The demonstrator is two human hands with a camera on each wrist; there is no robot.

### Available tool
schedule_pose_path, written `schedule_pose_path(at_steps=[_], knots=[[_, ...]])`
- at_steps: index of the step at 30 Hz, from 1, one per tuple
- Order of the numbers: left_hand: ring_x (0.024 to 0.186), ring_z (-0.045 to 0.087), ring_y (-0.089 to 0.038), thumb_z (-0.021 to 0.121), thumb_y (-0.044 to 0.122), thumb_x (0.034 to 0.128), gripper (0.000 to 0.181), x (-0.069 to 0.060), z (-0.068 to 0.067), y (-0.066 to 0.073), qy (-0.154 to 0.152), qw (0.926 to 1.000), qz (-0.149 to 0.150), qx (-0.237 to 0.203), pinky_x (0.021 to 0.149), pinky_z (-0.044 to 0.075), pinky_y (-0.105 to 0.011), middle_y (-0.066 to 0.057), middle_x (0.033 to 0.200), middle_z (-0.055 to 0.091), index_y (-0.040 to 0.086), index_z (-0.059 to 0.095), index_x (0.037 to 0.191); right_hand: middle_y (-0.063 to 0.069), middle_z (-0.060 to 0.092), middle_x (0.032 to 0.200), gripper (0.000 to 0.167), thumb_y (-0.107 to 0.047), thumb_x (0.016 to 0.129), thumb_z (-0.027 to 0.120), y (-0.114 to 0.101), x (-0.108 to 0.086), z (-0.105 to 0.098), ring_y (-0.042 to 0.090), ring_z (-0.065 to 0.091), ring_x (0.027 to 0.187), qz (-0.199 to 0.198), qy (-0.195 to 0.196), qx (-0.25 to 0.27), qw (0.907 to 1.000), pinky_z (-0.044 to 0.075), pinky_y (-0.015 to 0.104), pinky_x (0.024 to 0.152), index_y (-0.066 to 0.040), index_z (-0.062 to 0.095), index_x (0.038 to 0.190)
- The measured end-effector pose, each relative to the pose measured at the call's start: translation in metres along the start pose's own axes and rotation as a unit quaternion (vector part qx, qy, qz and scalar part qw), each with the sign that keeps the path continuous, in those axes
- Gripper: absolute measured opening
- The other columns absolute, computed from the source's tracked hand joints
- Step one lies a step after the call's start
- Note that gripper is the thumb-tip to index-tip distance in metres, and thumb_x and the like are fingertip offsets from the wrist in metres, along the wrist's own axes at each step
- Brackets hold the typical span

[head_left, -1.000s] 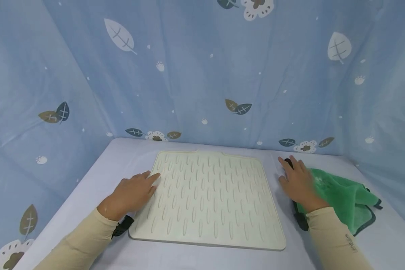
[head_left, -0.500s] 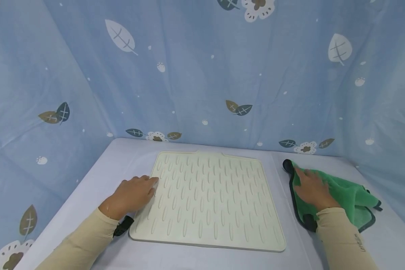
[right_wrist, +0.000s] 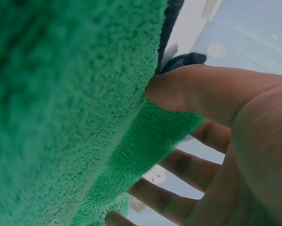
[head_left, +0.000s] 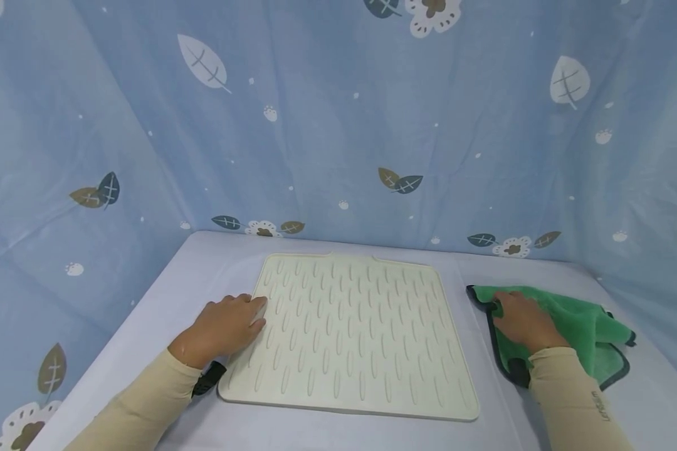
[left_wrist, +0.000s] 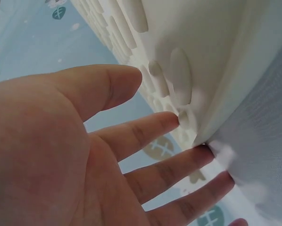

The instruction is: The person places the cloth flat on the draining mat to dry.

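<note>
A cream mat [head_left: 346,335] with raised oval ridges lies flat in the middle of the table. My left hand [head_left: 222,329] is at its left edge, fingers extended. In the left wrist view, the fingertips of the left hand [left_wrist: 117,155] touch the mat's rim [left_wrist: 202,127] and the cloth-covered table beside it. To the right lies a rumpled green plush cloth [head_left: 575,326] with dark edging. My right hand [head_left: 524,319] pinches it near its left edge. In the right wrist view, a fold of the green cloth [right_wrist: 150,141] sits between the right thumb and fingers [right_wrist: 193,89].
A white cover [head_left: 310,432] spreads over the table. Blue curtain fabric [head_left: 338,125] printed with leaves and flowers stands behind the table and along both sides. A black wrist strap [head_left: 209,378] is on the left wrist, close to the mat's left edge.
My right hand has moved right onto the green cloth and taken hold of it, drawing its far left corner toward me and creasing it. The left hand has stayed at the mat's edge.
</note>
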State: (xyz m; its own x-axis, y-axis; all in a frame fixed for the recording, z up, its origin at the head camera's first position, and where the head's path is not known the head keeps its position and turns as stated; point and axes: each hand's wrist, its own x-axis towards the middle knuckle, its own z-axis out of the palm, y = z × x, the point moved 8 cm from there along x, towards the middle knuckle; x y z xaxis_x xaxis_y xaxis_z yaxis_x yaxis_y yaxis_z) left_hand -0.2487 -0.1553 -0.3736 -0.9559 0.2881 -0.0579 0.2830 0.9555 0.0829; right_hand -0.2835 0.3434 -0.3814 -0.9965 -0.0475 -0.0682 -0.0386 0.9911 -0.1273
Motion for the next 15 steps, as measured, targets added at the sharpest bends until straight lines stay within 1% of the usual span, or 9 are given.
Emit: schedule_pose_path(at_steps=[4, 8, 11, 15], knots=[[0.119, 0.059, -0.045, 0.059, 0.029, 0.0987, 0.048, -0.0005, -0.0008, 0.0003, 0.005, 1.0, 0.0, -0.001, 0.087, 0.049, -0.066, -0.024, 0.134, 0.06, 0.003, 0.057, 0.139, 0.036, 0.059, 0.119, 0.035, -0.007, 0.087, 0.067, -0.0003, 0.0004, -0.0016, 0.047, 0.061, 0.097, 0.001, 0.006, 0.002, 1.0, 0.051, 0.057, 0.075, 0.01, 0.061, 0.117], [0.12, 0.059, -0.045, 0.059, 0.029, 0.0986, 0.048, 0.0, -0.0007, 0.0009, 0.007, 1.0, -0.001, -0.003, 0.087, 0.048, -0.066, -0.024, 0.135, 0.06, 0.003, 0.058, 0.139, 0.032, 0.064, 0.109, 0.028, -0.006, 0.086, 0.067, -0.0002, 0.0005, -0.0038, 0.032, 0.061, 0.082, 0.006, 0.005, 0.006, 1.0, 0.051, 0.048, 0.067, 0.009, 0.062, 0.11], [0.12, 0.059, -0.045, 0.059, 0.03, 0.0989, 0.049, 0.0008, 0.0003, 0.001, 0.004, 1.0, 0.0, 0.001, 0.088, 0.049, -0.066, -0.024, 0.135, 0.06, 0.003, 0.057, 0.139, 0.027, 0.068, 0.099, 0.025, -0.005, 0.086, 0.066, -0.0003, -0.0008, -0.0056, 0.027, 0.06, 0.076, 0.006, 0.011, 0.011, 0.9999, 0.05, 0.045, 0.066, 0.009, 0.062, 0.106], [0.121, 0.059, -0.045, 0.059, 0.031, 0.0988, 0.049, 0.001, 0.0, 0.0004, 0.003, 1.0, -0.002, 0.005, 0.088, 0.049, -0.065, -0.024, 0.135, 0.06, 0.004, 0.057, 0.14, 0.022, 0.069, 0.089, 0.023, -0.005, 0.088, 0.064, -0.0003, -0.002, -0.0094, 0.023, 0.058, 0.068, 0.002, 0.027, 0.025, 0.9993, 0.048, 0.041, 0.06, 0.009, 0.059, 0.107]])
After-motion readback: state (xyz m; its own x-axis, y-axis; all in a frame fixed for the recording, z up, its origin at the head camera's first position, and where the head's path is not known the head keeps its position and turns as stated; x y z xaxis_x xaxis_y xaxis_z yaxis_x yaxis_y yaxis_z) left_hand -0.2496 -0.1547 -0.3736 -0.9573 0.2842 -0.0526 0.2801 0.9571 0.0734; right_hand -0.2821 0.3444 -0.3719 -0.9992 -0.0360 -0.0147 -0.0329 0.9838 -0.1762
